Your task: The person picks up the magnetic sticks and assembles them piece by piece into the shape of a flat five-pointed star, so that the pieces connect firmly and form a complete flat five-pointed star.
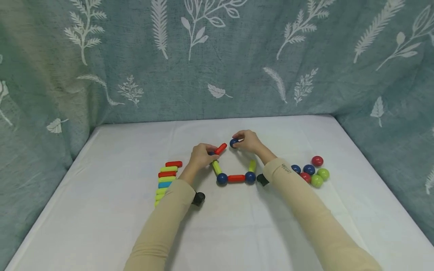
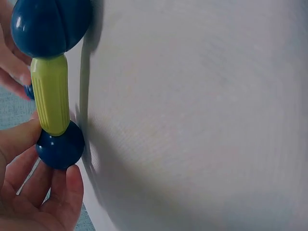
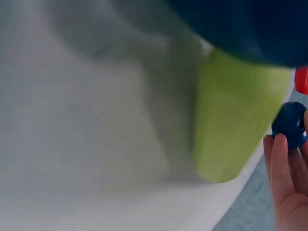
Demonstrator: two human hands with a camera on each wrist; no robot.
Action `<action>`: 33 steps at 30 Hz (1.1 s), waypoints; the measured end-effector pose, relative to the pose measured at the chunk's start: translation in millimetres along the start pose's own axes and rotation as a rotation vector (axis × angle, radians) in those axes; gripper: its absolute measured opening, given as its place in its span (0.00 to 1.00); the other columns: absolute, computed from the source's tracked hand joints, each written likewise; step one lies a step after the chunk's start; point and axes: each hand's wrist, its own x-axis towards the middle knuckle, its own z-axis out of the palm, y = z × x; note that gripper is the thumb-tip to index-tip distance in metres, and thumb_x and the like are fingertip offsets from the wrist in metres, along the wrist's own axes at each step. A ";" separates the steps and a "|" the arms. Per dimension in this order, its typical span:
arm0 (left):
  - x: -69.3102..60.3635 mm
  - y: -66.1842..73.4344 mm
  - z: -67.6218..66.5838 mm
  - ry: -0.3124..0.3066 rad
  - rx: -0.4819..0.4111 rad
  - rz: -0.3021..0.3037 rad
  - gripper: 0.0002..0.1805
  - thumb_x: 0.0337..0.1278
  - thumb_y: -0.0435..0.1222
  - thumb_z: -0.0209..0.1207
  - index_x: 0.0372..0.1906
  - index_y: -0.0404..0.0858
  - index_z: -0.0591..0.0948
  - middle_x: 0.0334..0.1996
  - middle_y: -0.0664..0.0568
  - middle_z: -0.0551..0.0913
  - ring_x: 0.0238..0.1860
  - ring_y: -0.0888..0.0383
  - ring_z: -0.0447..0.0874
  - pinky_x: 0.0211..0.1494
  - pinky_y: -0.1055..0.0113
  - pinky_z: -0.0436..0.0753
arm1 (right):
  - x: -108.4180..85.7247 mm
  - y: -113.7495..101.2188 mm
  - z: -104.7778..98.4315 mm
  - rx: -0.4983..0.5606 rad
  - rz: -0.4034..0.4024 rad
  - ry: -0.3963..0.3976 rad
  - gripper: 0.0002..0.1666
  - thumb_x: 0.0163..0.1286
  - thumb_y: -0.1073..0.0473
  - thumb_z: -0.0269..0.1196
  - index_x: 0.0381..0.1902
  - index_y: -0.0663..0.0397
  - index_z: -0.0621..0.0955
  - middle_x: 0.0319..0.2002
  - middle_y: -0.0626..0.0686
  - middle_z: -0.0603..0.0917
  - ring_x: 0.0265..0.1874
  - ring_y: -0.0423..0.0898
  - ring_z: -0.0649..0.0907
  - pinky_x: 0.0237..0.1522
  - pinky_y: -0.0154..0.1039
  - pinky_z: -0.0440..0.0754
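My left hand (image 1: 201, 155) pinches a blue ball (image 2: 61, 148) at the upper left corner of a linked frame of magnetic-looking rods and balls. From that ball a yellow-green rod (image 1: 216, 168) runs down to another blue ball (image 1: 222, 179), and a red rod (image 1: 221, 148) slants up to the right. The frame's near side is a red rod (image 1: 236, 178) ending at a blue ball (image 1: 250, 177), from which a second yellow-green rod (image 1: 252, 166) points away. My right hand (image 1: 250, 142) holds a loose blue ball (image 3: 290, 124) between its fingertips, slightly apart from the slanted red rod's end.
To the left lies a column of red, yellow-green and blue rods (image 1: 167, 174), partly hidden by the left sleeve. Several red, blue and green balls (image 1: 317, 181) cluster to the right, beside the right forearm. Behind the white table (image 1: 135, 143) hangs a leaf-patterned curtain (image 1: 237, 82).
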 end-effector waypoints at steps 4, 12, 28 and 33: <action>-0.1 -0.2 -2.3 -0.009 0.016 0.013 0.18 0.53 0.35 0.63 0.50 0.36 0.80 0.47 0.46 0.81 0.50 0.52 0.75 0.54 0.59 0.72 | 8.2 -8.9 2.3 -0.023 0.006 -0.031 0.20 0.62 0.63 0.62 0.53 0.61 0.77 0.52 0.60 0.78 0.55 0.52 0.74 0.55 0.43 0.71; -1.8 0.0 -1.1 -0.007 0.007 0.010 0.18 0.52 0.35 0.63 0.50 0.37 0.80 0.47 0.46 0.81 0.50 0.52 0.75 0.54 0.60 0.72 | 7.0 -10.5 2.4 -0.042 0.030 -0.075 0.23 0.63 0.62 0.60 0.56 0.61 0.74 0.57 0.60 0.74 0.58 0.53 0.70 0.57 0.44 0.69; -0.1 -1.3 0.8 -0.011 -0.010 -0.002 0.17 0.53 0.36 0.63 0.50 0.38 0.81 0.48 0.47 0.80 0.52 0.52 0.73 0.57 0.60 0.71 | -61.2 4.1 -9.3 -0.045 -0.186 -0.146 0.17 0.60 0.62 0.64 0.46 0.64 0.79 0.42 0.58 0.82 0.39 0.50 0.81 0.44 0.40 0.78; -0.2 -2.6 -0.5 -0.021 -0.007 0.007 0.17 0.53 0.36 0.62 0.50 0.38 0.81 0.49 0.47 0.80 0.53 0.52 0.73 0.57 0.59 0.70 | -90.7 7.9 -6.2 -0.061 -0.225 -0.105 0.12 0.57 0.61 0.66 0.38 0.62 0.81 0.33 0.51 0.82 0.32 0.45 0.79 0.36 0.36 0.77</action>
